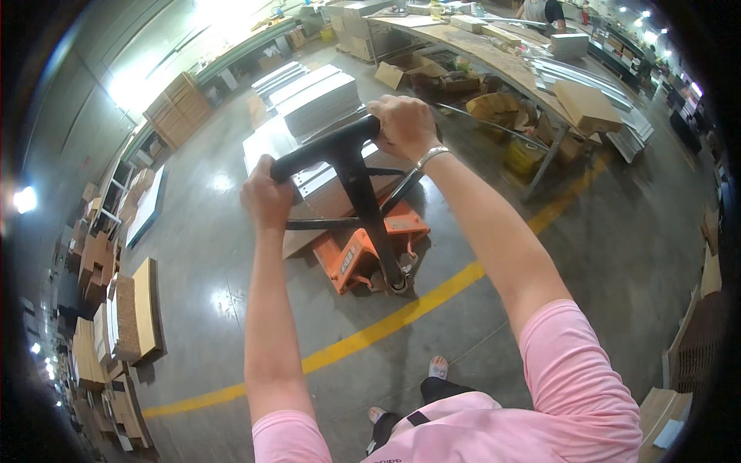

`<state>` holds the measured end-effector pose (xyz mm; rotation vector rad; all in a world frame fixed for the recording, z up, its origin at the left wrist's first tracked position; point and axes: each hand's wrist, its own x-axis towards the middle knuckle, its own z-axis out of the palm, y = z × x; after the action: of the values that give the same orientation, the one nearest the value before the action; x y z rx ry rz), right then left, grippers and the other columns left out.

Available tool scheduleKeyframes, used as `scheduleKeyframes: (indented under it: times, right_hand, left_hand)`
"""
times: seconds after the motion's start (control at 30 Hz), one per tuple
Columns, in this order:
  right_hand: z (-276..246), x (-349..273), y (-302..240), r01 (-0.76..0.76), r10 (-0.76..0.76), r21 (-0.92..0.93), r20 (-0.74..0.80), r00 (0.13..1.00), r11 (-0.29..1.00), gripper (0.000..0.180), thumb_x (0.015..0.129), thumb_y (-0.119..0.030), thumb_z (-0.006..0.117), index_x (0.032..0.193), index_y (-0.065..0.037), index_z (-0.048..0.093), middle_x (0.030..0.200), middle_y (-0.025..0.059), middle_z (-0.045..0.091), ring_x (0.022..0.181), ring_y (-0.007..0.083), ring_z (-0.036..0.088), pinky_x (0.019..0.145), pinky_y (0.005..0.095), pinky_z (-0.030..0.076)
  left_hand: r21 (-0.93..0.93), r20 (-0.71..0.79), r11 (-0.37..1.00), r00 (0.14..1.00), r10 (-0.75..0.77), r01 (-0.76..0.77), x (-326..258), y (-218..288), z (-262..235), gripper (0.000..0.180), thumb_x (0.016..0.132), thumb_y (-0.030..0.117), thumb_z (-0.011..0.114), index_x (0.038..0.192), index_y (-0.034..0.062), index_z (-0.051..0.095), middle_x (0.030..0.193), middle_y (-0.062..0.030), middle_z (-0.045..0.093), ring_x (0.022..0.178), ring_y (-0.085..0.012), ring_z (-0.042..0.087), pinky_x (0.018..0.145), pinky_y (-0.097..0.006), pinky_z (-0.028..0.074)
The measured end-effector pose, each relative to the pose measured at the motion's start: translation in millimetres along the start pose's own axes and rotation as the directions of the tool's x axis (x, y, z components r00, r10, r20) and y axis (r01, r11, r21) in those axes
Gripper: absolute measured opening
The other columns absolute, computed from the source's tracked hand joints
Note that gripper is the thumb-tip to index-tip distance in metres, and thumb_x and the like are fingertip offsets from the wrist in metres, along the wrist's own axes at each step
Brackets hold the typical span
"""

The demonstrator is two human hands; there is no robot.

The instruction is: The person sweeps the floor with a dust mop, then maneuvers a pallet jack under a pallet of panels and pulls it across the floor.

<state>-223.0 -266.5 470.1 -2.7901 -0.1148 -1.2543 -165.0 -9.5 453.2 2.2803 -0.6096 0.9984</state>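
Both my hands grip the black crossbar handle (328, 147) of an orange pallet jack (363, 251). My left hand (265, 197) is closed around the handle's left end. My right hand (403, 125) is closed around its right end, a thin bracelet on the wrist. The black tiller shaft (369, 208) runs down from the handle to the jack's orange base. Beyond the handle, stacked white flat sheets (318, 100) sit on the jack's load.
A yellow line (386, 328) crosses the grey concrete floor. Cardboard stacks (135, 309) lean at the left. A long workbench (494, 54) with boxes stands at the back right, another person (544, 11) at its far end. More cardboard (695, 339) stands at the right edge.
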Motion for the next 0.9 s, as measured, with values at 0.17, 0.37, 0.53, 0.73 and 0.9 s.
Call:
scheduleKeyframes:
  times: [0.17,0.37,0.53,0.73,0.9]
  right_hand:
    - [-1,-5,-2,0.011,-0.011,0.011,-0.01,1.0,1.0,0.012,0.067,-0.018,0.064,0.079,-0.015,0.062,0.076,0.006,0.06,0.075,0.0251,0.064,0.067,0.0372,0.051]
    - [-14,-28,-12,-0.004,0.004,-0.014,-0.051,0.999,1.0,0.007,0.072,-0.016,0.062,0.079,-0.015,0.062,0.076,0.0057,0.059,0.075,0.0246,0.063,0.068,0.0379,0.05]
    - [-55,-67,-26,0.013,-0.013,-0.024,-0.032,0.999,1.0,0.016,0.066,-0.02,0.068,0.079,-0.014,0.061,0.075,0.0062,0.056,0.074,0.025,0.061,0.069,0.0387,0.049]
    - [-101,-141,-47,-0.008,0.008,-0.005,-0.007,1.0,1.0,0.031,0.06,-0.026,0.073,0.084,-0.014,0.057,0.078,0.0038,0.053,0.077,0.0254,0.056,0.072,0.0393,0.045]
    - [-129,-193,-71,-0.015,0.016,0.023,-0.035,0.999,1.0,0.036,0.052,-0.017,0.074,0.08,-0.013,0.051,0.077,0.0046,0.048,0.077,0.0264,0.053,0.07,0.04,0.044]
  left_hand:
    - [-0.012,-0.012,1.0,1.0,-0.012,0.012,-5,4,-2,0.01,0.071,0.01,0.063,0.075,0.0086,0.055,0.07,-0.0135,0.061,0.067,-0.0349,0.06,0.059,-0.039,0.045]
    - [-0.061,-0.019,0.998,1.0,0.0,-0.001,-27,14,-17,0.011,0.071,0.008,0.063,0.073,0.0076,0.052,0.07,-0.0139,0.06,0.066,-0.0348,0.06,0.059,-0.039,0.044]
    - [-0.07,-0.071,0.995,0.995,0.071,-0.076,-63,37,-43,0.009,0.07,0.003,0.061,0.076,0.0058,0.055,0.075,-0.015,0.061,0.07,-0.0358,0.06,0.059,-0.043,0.045]
    - [-0.126,-0.096,0.983,0.988,0.118,-0.129,-137,64,-78,0.018,0.066,-0.002,0.061,0.077,0.0073,0.05,0.069,-0.0121,0.053,0.068,-0.035,0.055,0.059,-0.043,0.042]
    - [-0.187,-0.016,0.976,0.993,0.113,-0.114,-189,81,-113,0.024,0.06,-0.002,0.064,0.078,0.0071,0.051,0.073,-0.0099,0.052,0.07,-0.0319,0.054,0.061,-0.041,0.043]
